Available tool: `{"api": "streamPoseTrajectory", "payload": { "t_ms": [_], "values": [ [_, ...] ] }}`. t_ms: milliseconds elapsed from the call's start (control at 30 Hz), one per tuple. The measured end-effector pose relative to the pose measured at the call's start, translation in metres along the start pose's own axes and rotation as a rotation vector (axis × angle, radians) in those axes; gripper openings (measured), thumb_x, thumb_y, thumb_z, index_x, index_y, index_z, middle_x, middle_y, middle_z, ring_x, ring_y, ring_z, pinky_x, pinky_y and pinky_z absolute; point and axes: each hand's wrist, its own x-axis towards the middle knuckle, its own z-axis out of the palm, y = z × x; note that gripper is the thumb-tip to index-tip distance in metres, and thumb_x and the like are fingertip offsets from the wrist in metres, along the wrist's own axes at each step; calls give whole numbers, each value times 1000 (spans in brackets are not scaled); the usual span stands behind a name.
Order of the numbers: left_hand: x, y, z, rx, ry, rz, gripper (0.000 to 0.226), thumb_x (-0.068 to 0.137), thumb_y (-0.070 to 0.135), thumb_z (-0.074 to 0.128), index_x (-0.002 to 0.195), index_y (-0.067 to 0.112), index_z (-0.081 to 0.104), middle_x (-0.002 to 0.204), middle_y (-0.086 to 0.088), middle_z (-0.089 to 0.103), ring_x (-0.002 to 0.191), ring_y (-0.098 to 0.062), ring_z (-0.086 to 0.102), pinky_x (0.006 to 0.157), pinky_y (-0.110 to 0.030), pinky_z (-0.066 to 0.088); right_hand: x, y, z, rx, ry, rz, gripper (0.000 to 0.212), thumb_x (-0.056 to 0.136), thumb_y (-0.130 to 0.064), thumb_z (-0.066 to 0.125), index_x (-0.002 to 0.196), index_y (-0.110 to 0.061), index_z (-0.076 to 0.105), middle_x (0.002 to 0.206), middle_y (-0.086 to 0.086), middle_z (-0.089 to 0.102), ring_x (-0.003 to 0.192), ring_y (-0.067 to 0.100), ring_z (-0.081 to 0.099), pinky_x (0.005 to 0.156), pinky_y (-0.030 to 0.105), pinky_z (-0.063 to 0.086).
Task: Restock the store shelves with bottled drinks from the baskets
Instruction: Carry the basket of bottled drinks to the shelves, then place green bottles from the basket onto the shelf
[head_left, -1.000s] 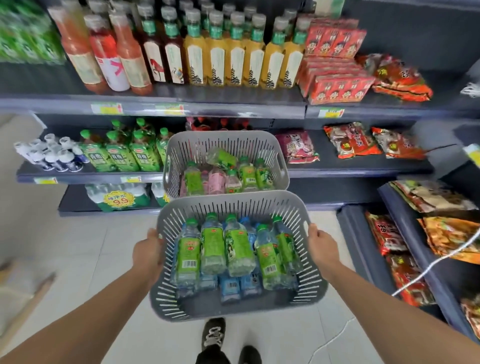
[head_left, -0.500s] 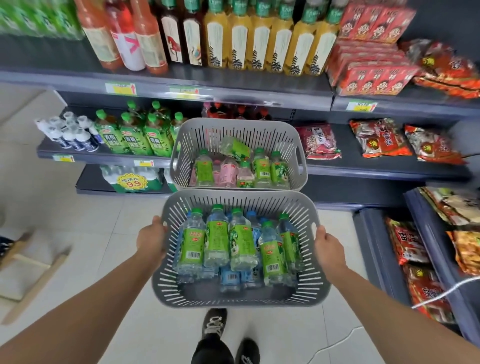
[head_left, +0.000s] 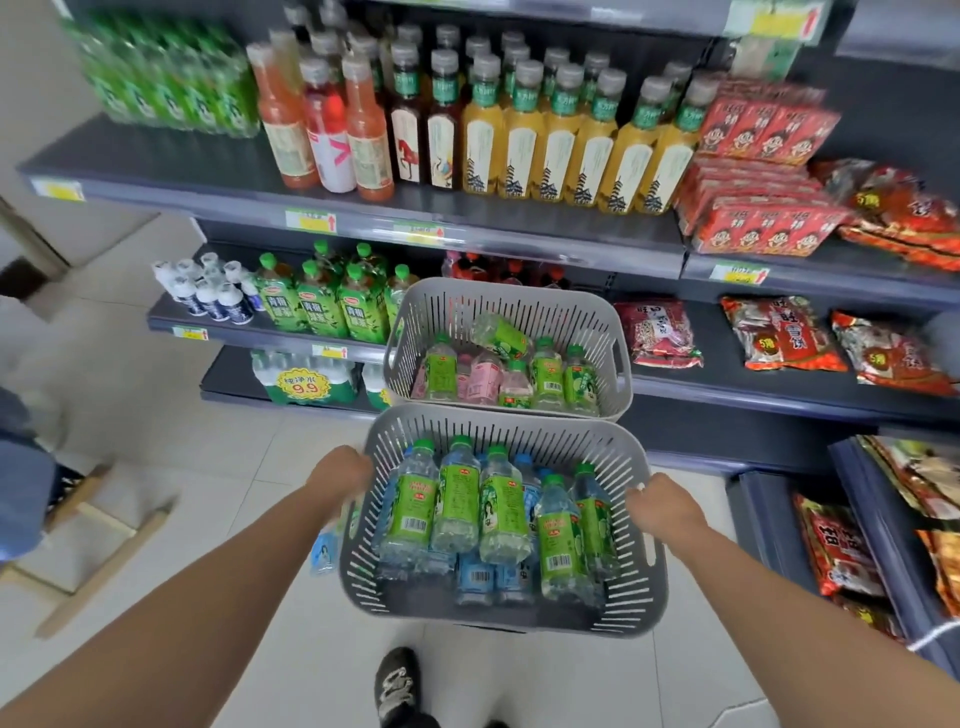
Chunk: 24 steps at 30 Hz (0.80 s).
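**Basket position at the shelf unit**

Basket, grey slotted plastic, near (head_left: 498, 616): held in the air above the pale tiled floor (head_left: 208, 467), in front of the shelf unit. The left hand (head_left: 340, 470) grasps the left rim, fingers curled over the edge. The right hand (head_left: 662, 501) grasps the right rim in the same manner. Both forearms extend forward from the lower corners of the view.

Contents: clear plastic bottles with green labels and green caps (head_left: 457, 499) lie side by side, caps toward the shelves. Bottles with blue labels (head_left: 475, 574) lie beneath them.

A second grey slotted basket (head_left: 498, 299) stands just beyond the near one, at the front edge of the dark middle shelf (head_left: 727, 384). Its base is hidden behind the near basket. It holds more green-label bottles (head_left: 545, 371) and pink-label bottles (head_left: 483, 376).

Left of the second basket, the middle shelf carries tall green tea bottles (head_left: 317, 312) and small white bottles (head_left: 213, 296). The upper shelf (head_left: 208, 171) carries orange drink bottles (head_left: 363, 140) and a row of yellow drink bottles (head_left: 556, 145). Red snack packets (head_left: 753, 223) fill the right-hand bays.

A black shoe (head_left: 397, 680) shows on the floor below the near basket.
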Motion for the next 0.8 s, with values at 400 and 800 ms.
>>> {"api": "streamPoseTrajectory", "payload": {
  "t_ms": [400, 800],
  "values": [
    [13, 32, -55, 509, -56, 383, 28, 97, 19, 40, 82, 6, 60, 90, -11, 63, 83, -23, 60, 82, -35, 53, -31, -134, -7, -167, 29, -215, 37, 96, -40, 44, 106, -8, 59, 112, 12, 65, 106, 28, 61, 84, 32, 48],
    [38, 45, -22, 823, -429, 630, 32, 96, 14, 45, 64, 10, 46, 69, -5, 45, 61, -15, 46, 72, -39, 50, -35, -162, 79, -106, -228, 51, 53, 91, -39, 52, 136, -11, 43, 114, 13, 62, 95, 26, 62, 72, 32, 49]
  ]
}}
